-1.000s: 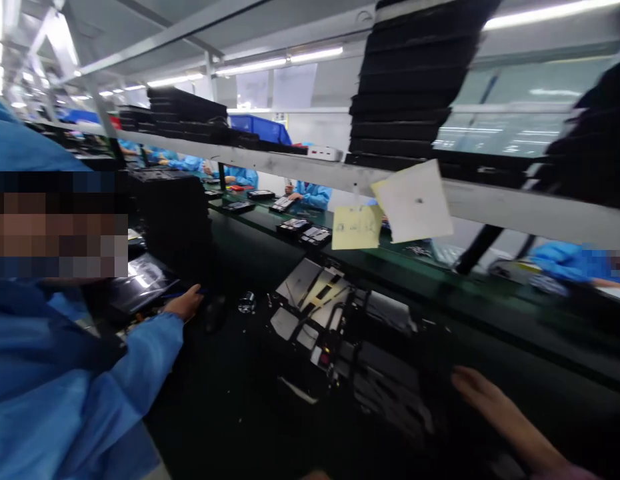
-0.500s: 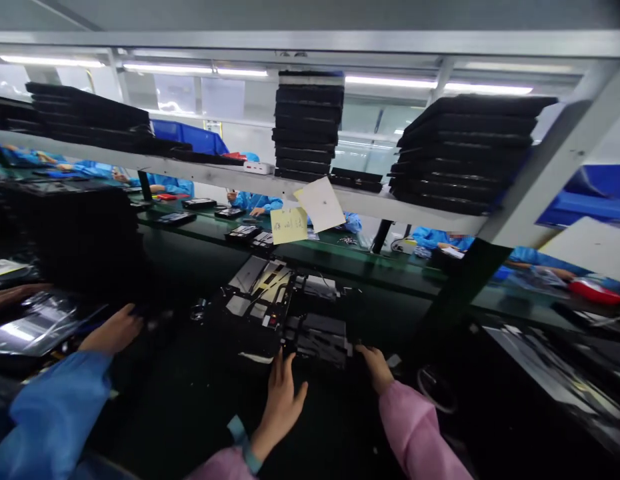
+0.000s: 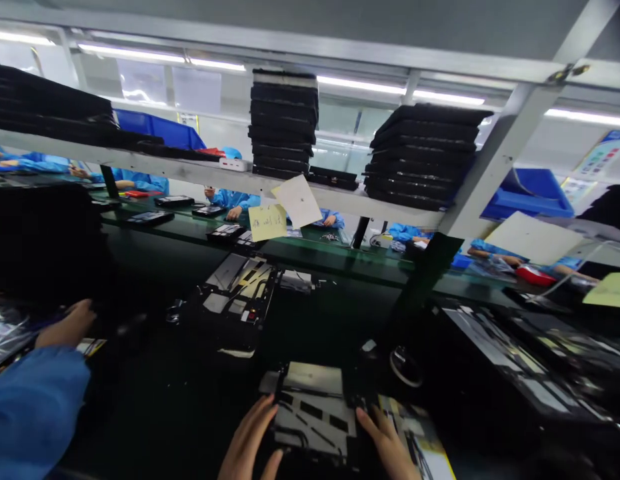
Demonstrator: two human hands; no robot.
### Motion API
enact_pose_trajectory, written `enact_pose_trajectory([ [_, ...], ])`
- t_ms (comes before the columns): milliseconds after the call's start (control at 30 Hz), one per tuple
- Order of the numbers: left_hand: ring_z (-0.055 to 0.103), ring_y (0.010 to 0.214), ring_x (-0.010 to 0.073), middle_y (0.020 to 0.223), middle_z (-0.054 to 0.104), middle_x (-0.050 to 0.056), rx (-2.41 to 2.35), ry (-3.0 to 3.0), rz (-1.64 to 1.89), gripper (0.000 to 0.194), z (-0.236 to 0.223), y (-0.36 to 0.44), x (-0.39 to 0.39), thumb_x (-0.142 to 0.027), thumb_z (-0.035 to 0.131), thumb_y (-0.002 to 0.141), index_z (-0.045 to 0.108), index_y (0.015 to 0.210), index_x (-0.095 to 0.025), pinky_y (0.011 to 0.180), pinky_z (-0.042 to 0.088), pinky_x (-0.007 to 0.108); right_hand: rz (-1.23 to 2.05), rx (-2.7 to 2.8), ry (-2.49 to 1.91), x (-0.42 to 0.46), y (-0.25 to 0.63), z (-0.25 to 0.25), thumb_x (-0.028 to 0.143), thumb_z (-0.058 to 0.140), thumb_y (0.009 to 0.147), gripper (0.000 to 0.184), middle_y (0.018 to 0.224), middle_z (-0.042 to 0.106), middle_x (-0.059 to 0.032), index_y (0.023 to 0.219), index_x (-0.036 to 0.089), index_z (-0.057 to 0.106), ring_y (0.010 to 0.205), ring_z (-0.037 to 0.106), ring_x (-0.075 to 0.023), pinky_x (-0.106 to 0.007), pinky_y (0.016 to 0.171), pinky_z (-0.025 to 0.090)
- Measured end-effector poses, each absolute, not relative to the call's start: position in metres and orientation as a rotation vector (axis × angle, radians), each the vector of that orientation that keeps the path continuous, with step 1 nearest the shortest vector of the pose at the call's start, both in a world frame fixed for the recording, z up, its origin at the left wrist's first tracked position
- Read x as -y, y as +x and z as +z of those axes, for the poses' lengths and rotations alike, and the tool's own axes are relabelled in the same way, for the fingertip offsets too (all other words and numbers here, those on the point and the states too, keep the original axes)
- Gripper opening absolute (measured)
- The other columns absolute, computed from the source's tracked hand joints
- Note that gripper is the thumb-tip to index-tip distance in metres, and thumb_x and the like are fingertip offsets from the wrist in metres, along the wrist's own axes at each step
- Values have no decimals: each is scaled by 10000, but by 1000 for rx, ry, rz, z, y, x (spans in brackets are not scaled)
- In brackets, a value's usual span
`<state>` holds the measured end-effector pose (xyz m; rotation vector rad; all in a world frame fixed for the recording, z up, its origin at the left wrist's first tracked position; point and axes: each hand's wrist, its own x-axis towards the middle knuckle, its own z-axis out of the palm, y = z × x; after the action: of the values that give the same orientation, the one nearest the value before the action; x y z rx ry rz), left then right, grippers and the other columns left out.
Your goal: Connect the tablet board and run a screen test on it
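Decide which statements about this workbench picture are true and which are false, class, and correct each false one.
1. The near device lies between the two hands. True.
2. The right grip is on the far device. False: it is at the near device's right side; the far device is apart from both hands.
3. The left grip is at the near device's left side. True.
4. The co-worker's sleeve at the picture's left edge is pink. False: that sleeve is blue.
5. The yellow note hangs to the right of the white sheet. False: it hangs to the left of the white sheet.
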<state>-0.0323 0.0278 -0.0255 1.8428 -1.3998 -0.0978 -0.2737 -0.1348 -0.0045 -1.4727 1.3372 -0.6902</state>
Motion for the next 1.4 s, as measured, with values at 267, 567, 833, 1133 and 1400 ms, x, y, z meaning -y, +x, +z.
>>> enact_pose_trajectory([
  [267,479,1264,263,1353,509,64,1860,2017,-102,511,2,-27,1,-406,469,868,438,1368,-309,1076,423,465,-913,-1349,-2075,115,-256,-31,566,434,821,517,1224,549,-89,1122,180,600,1163,537,-251,-409,1043,445],
  [567,552,1022,186,927,602,25,2084,2000,-114,135,31,-39,22,-156,495,806,606,874,-192,1117,342,483,-1122,-1168,-2654,72,-228,-39,303,529,852,395,1238,527,-49,1240,232,502,1126,525,-208,-348,924,489],
  [833,407,1323,201,1381,450,-22,2069,1726,77,350,58,-53,10,-294,469,870,535,1206,-364,1166,298,526,-1124,-1454,-2353,76,-210,-35,148,434,836,323,1113,536,-80,1101,197,612,977,517,-207,-370,837,491],
  [1133,451,1322,229,1444,430,82,1463,2152,-335,606,-26,32,-66,-447,470,839,407,1400,-226,1070,456,390,-1175,-1524,-2263,74,-230,-70,170,355,877,356,1250,530,-63,1043,174,669,1076,539,-169,-270,910,484],
  [1400,422,1341,207,1464,397,-16,1549,2171,-212,482,-53,14,-75,-287,474,822,535,1296,-347,1079,442,349,-929,-1601,-2366,74,-240,-58,15,307,717,518,1188,585,0,998,215,693,1069,547,-187,-288,908,473],
])
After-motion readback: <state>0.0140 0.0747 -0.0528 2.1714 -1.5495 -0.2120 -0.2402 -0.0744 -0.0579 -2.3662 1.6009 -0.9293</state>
